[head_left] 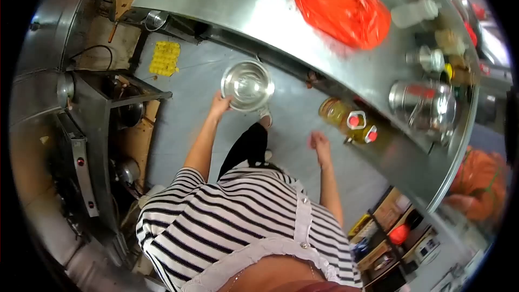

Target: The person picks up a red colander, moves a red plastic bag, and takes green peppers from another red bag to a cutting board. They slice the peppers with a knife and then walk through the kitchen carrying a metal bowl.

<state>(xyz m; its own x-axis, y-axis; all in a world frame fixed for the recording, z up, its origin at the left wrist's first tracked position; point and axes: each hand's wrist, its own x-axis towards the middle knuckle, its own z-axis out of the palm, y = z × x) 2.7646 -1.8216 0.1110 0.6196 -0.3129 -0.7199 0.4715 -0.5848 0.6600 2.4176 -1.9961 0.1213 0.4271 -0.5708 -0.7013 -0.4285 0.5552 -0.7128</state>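
A shiny round metal bowl [250,84] hangs out in front of my body above the floor. My left hand [220,105] grips it by its near left rim, and no food shows inside it. Away from the bowl, my right hand [320,145] is low at my right side, its fingers smeared by motion. Nearest to that hand are large plastic bottles of yellow oil [338,113] with red caps, standing beside the metal counter.
A steel counter [238,0] runs along the front and right, bearing a red plastic bag [340,8], a squeeze bottle [416,12] and a metal pot [421,103]. A yellow egg tray [164,58] lies on the floor. Steel stove units [81,167] line the left.
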